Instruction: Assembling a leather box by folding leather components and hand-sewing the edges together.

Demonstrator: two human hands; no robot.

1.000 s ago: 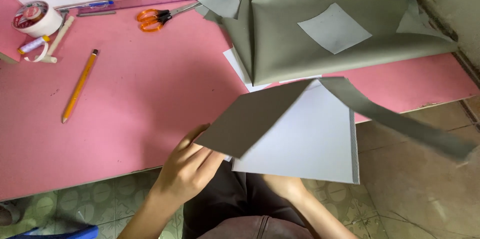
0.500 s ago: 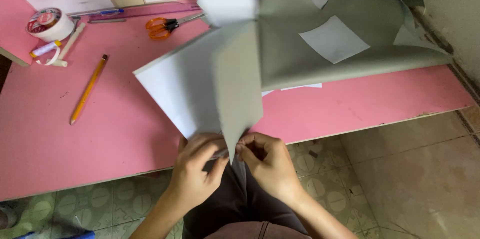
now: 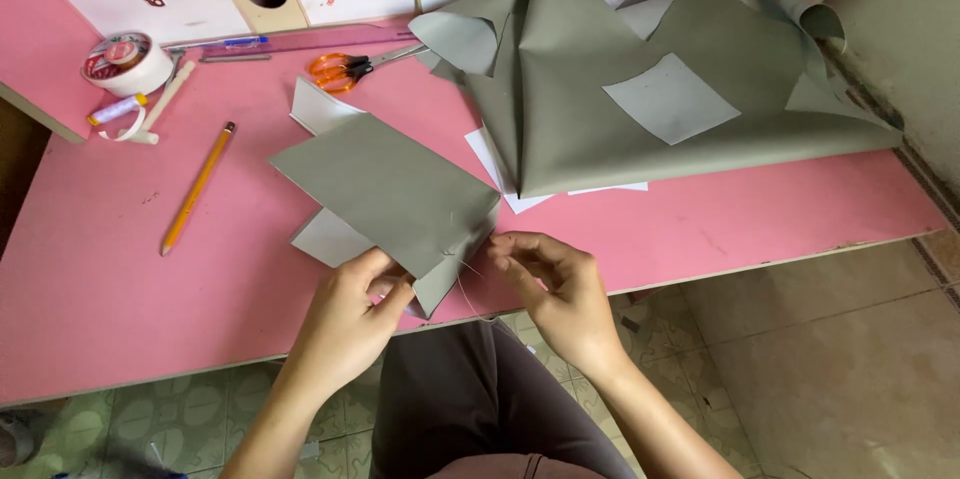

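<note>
A folded grey sheet of fabric-like material lies on the pink table, its paler underside showing at the edges. My left hand pinches its near corner at the table's front edge. My right hand is just right of that corner, fingers curled together on a thin thread that runs from the corner. A needle is too small to make out.
A large crumpled grey sheet with a pale square patch fills the back right. Orange-handled scissors, a yellow pencil, a tape roll, a glue stick and a pen lie at the left. A white board stands behind.
The grey sheet, held up before me earlier, has come down flat on the table. My hands have parted, the right one drawing away to the right.
</note>
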